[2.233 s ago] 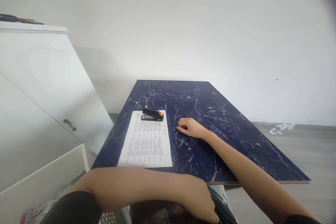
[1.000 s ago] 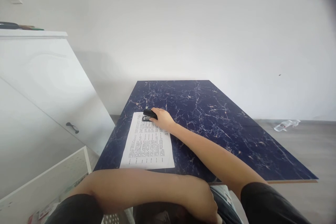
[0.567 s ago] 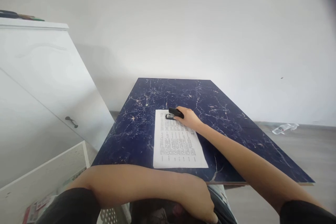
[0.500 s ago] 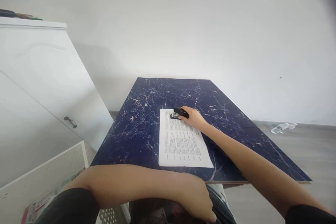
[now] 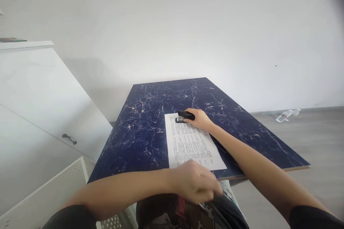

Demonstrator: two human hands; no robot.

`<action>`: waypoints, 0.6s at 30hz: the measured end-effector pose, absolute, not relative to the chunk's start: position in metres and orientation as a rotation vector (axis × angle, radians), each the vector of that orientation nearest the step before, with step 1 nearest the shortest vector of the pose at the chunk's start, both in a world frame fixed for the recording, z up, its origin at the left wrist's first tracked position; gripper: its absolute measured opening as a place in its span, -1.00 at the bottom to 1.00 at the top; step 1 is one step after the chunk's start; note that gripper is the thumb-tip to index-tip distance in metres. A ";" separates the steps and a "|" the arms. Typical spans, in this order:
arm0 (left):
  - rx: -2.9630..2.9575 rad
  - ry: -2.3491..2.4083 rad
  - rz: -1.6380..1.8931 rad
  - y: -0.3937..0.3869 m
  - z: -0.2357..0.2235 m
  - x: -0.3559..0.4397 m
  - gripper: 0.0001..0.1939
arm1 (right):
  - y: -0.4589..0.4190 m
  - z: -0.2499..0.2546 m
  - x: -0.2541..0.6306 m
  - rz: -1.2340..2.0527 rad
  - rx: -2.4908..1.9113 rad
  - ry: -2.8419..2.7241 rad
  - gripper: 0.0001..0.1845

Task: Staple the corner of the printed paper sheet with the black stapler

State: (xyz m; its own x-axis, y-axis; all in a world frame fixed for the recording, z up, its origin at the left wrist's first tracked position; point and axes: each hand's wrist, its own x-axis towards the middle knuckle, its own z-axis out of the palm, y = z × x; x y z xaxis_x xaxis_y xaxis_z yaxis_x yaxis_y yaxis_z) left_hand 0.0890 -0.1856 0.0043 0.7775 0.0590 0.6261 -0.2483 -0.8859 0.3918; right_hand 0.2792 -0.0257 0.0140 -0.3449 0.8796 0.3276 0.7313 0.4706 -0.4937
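My right hand (image 5: 199, 118) is closed around the back end of a black stapler (image 5: 186, 115). Its jaw faces left, and it lies over the upper part of a white printed sheet of paper (image 5: 188, 146). The paper rests on a dark blue marble-patterned table (image 5: 142, 132), close to the near edge. My left hand (image 5: 195, 181) is blurred by motion over the near edge, covering the lower edge of the paper from my view. Its fingers look bent, but I cannot make out whether anything is in them.
A white cabinet (image 5: 40, 89) with a dark handle (image 5: 69, 138) stands to the left of the table. Below it is a white-edged bin or basket (image 5: 53, 189). A clear plastic item (image 5: 287, 115) lies on the floor at right, by the wall.
My left hand has risen from below the table edge toward the paper's lower edge. My right hand still holds the stapler at the top of the sheet. The view has shifted slightly.
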 end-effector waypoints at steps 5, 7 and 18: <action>2.124 0.650 1.535 -0.113 0.033 0.067 -0.82 | -0.033 0.018 0.275 0.300 -1.292 -2.193 -0.85; 2.132 0.981 1.547 -0.070 0.039 0.051 -0.81 | -0.033 0.017 0.273 0.299 -1.277 -2.200 -0.84; 2.649 1.408 0.691 0.003 -0.001 0.017 -0.58 | -0.019 0.023 0.300 0.293 -1.431 -1.873 -0.68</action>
